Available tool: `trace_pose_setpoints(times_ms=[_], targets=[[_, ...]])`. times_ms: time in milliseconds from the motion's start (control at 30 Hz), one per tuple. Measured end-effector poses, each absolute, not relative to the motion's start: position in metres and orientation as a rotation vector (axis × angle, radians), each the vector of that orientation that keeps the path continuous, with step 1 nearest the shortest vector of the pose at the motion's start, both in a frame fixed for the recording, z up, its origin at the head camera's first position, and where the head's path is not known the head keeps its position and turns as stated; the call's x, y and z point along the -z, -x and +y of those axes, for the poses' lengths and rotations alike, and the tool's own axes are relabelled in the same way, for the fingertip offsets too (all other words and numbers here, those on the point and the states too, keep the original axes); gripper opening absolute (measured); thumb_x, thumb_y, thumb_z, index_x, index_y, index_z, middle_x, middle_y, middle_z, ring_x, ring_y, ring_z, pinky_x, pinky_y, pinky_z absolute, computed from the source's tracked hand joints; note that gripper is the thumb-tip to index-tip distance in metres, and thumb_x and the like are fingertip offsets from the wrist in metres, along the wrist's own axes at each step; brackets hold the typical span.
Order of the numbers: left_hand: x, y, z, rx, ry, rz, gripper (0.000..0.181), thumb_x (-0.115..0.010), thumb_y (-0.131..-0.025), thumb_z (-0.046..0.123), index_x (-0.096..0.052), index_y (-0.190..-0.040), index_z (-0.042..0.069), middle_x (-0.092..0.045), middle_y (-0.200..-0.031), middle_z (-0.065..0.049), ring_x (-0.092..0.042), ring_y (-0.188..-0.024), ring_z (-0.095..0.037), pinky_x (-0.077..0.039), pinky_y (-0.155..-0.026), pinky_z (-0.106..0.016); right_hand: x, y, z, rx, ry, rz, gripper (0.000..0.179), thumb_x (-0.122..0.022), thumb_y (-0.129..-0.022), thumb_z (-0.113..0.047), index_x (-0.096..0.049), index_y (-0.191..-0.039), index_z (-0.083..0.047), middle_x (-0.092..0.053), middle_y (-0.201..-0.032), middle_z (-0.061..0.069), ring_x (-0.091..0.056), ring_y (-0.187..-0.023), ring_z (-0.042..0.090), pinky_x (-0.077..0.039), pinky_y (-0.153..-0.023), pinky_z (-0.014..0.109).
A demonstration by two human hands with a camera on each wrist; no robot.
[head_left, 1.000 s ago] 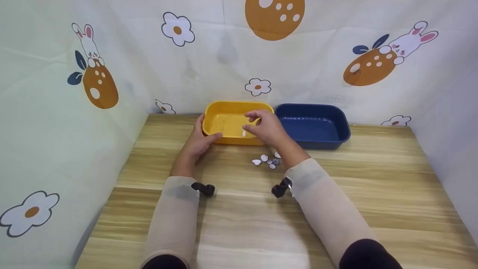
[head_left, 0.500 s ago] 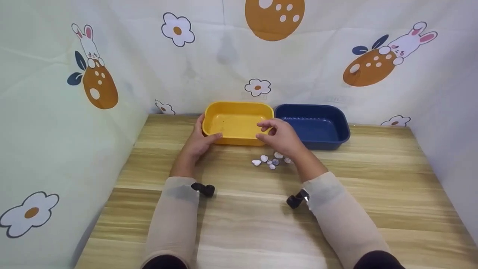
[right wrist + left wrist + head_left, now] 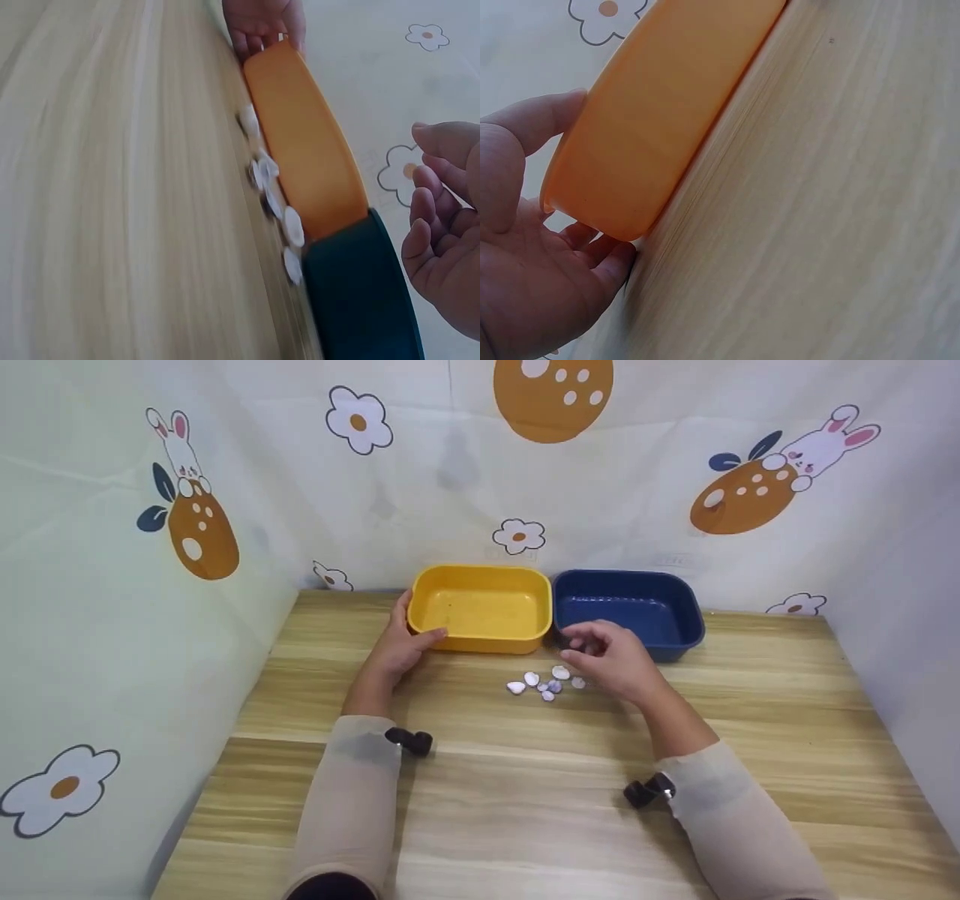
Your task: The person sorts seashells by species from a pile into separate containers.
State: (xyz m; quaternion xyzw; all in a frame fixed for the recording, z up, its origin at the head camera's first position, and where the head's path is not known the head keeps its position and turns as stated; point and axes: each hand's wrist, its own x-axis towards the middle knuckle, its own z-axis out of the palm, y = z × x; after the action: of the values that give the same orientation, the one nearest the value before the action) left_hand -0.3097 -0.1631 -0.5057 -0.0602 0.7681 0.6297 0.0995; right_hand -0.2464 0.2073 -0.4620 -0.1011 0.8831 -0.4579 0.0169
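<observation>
My left hand (image 3: 397,643) holds the yellow plastic bin (image 3: 480,645) at its front left corner, thumb on the rim and fingers round the side. In the left wrist view the thumb is at the rim of the bin (image 3: 652,120), with the fingers round its corner. My right hand (image 3: 615,660) is in front of the blue bin (image 3: 679,649), fingers loosely curled and nothing between them. Several small white and greyish seashells (image 3: 531,679) lie on the table just left of it. In the right wrist view these shells (image 3: 292,226) line the front of the bins.
The two bins stand side by side at the back of the wood-grain table (image 3: 487,810). Behind them hangs a pale cloth (image 3: 420,495) printed with flowers and rabbits, which also lines the left side. A small black camera (image 3: 646,791) sits on my right wrist.
My right hand has moved from over the yellow bin to the right and nearer me. The small white piece at its fingertips a second ago is gone from them. The left hand stays put.
</observation>
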Motion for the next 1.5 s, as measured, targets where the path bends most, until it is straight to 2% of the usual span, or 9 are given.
trace_pose_setpoints(times_ms=[233, 500, 700, 967, 1200, 1500], targets=[[0.505, 0.310, -0.163, -1.861, 0.187, 2.273, 0.112, -0.086, -0.091, 0.026, -0.009, -0.172, 0.034, -0.016, -0.181, 0.000, -0.022, -0.165, -0.023, -0.012, -0.139, -0.043, 0.465, 0.242, 0.231, 1.392, 0.303, 2.771, 0.036, -0.084, -0.093, -0.025, -0.077, -0.126, -0.012, -0.073, -0.105, 0.006, -0.061, -0.092, 0.023, -0.051, -0.075, 0.019], [0.504, 0.308, -0.164, -1.839, 0.202, 2.272, 0.116, -0.089, -0.088, 0.032, -0.009, -0.172, 0.036, -0.016, -0.181, 0.004, -0.022, -0.165, -0.021, -0.013, -0.139, -0.044, 0.471, 0.243, 0.234, 1.351, 0.309, 2.729, 0.038, -0.084, -0.094, -0.022, -0.076, -0.128, -0.007, -0.075, -0.106, 0.008, -0.063, -0.092, 0.021, -0.052, -0.075, 0.017], [0.506, 0.308, -0.164, -1.859, 0.160, 2.276, 0.114, -0.086, -0.091, 0.030, -0.007, -0.172, 0.032, -0.017, -0.180, 0.001, -0.023, -0.165, -0.021, -0.013, -0.139, -0.042, 0.478, 0.243, 0.233, 1.322, 0.356, 2.651, 0.038, -0.085, -0.091, -0.017, -0.076, -0.126, -0.004, -0.076, -0.107, 0.010, -0.065, -0.094, 0.019, -0.054, -0.076, 0.017], [0.505, 0.308, -0.163, -1.848, 0.195, 2.271, 0.113, -0.086, -0.091, 0.029, -0.008, -0.172, 0.035, -0.017, -0.181, 0.003, -0.021, -0.166, -0.020, -0.013, -0.139, -0.043, 0.493, 0.246, 0.236, 1.189, 0.387, 2.620, 0.034, -0.084, -0.091, -0.021, -0.078, -0.121, -0.007, -0.079, -0.107, 0.008, -0.066, -0.093, 0.017, -0.055, -0.079, 0.022], [0.505, 0.309, -0.163, -1.861, 0.179, 2.271, 0.111, -0.085, -0.091, 0.027, -0.009, -0.172, 0.035, -0.018, -0.181, 0.002, -0.022, -0.165, -0.021, -0.013, -0.139, -0.044, 0.504, 0.249, 0.237, 1.163, 0.388, 2.627, 0.030, -0.084, -0.090, -0.016, -0.079, -0.118, -0.007, -0.078, -0.108, 0.011, -0.067, -0.097, 0.016, -0.054, -0.084, 0.019], [0.508, 0.311, -0.164, -1.854, 0.173, 2.270, 0.112, -0.085, -0.092, 0.026, -0.008, -0.172, 0.035, -0.016, -0.181, 0.002, -0.020, -0.166, -0.021, -0.012, -0.139, -0.042, 0.513, 0.250, 0.237, 1.118, 0.388, 2.671, 0.029, -0.083, -0.089, -0.016, -0.080, -0.116, -0.007, -0.077, -0.106, 0.010, -0.067, -0.099, 0.018, -0.055, -0.091, 0.030]])
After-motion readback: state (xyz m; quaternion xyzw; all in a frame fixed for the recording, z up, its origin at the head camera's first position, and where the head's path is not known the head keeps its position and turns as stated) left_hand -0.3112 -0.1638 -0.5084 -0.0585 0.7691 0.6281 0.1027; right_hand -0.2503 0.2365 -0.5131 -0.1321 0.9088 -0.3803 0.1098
